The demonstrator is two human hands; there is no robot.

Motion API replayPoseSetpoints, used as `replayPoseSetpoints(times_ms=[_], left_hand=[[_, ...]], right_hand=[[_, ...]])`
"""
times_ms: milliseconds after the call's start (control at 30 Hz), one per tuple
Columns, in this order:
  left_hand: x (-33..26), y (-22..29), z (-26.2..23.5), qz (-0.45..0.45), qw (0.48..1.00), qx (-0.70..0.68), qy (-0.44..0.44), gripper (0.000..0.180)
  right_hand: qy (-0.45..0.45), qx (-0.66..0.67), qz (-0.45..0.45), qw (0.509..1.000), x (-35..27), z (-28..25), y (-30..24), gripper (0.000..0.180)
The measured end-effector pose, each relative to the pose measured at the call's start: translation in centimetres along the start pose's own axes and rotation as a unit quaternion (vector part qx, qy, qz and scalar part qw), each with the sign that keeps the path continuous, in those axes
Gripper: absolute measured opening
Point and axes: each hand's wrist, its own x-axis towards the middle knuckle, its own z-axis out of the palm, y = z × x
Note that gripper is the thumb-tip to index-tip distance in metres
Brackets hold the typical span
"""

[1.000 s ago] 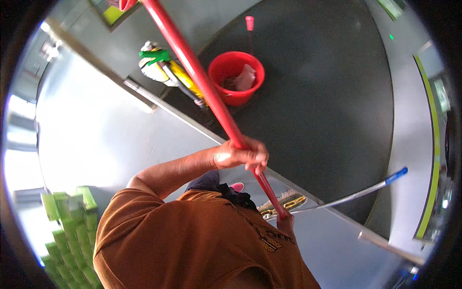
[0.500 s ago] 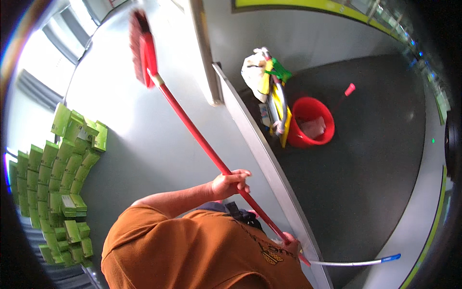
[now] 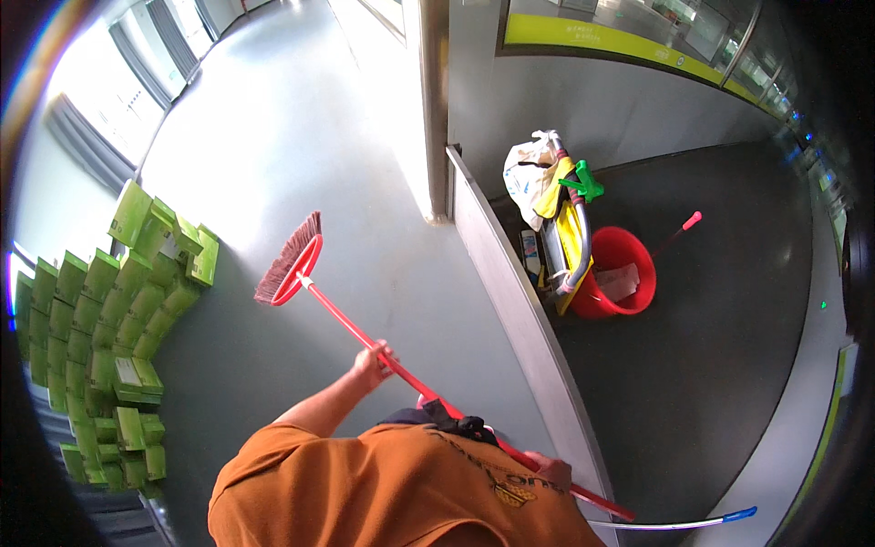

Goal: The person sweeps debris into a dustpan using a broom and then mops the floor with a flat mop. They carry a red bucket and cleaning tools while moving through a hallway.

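A red broom [image 3: 339, 321] slants across the view, its brown bristles over the grey floor at upper left and its handle end at lower right. My left hand [image 3: 371, 366] is closed round the handle partway down from the head, arm reaching out from an orange sleeve. Lower on the handle, beside my orange shirt, my right hand [image 3: 550, 469] grips it; the shirt hides part of that hand. The bristles look to be just above or on the floor; I cannot tell which. Behind the handle's end lies a thin white pole with a blue tip [image 3: 740, 514].
Stacked green boxes [image 3: 100, 310] line the left side. A low grey partition [image 3: 519, 310] runs down the middle. Beyond it stand a red bucket [image 3: 629, 246] with a cloth inside, a cart with a yellow panel [image 3: 570, 235] and a pink-tipped stick [image 3: 691, 221]. A post [image 3: 435, 109] rises at the partition's far end.
The broom head has swung down and nearer, from high at the far left. My left hand has moved left and lower, and the handle's end now sticks out farther past my right hand.
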Motion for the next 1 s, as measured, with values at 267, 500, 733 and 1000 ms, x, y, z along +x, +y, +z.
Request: replayPoseSetpoints(times_ms=[267, 500, 733, 1000], left_hand=[[1.5, -2.0, 6.3, -0.055, 0.996, 0.055, -0.038, 0.018], [0.5, -13.6, 12.4, -0.228, 0.965, 0.063, -0.115, 0.024], [-2.5, -19.7, 16.2, -0.249, 0.940, 0.179, -0.151, 0.036], [-0.7, -19.3, 14.0, -0.265, 0.942, 0.193, -0.069, 0.028]], right_hand=[[0.396, -0.178, -0.065, 0.899, -0.4, -11.6, 1.4, 0.030], [0.629, -0.307, 0.028, 0.714, -7.7, -19.0, 6.9, 0.019], [0.809, -0.017, -0.018, 0.588, -9.4, -22.8, 11.4, 0.075], [0.297, 0.737, -0.321, 0.515, -6.4, -21.5, 8.7, 0.027]])
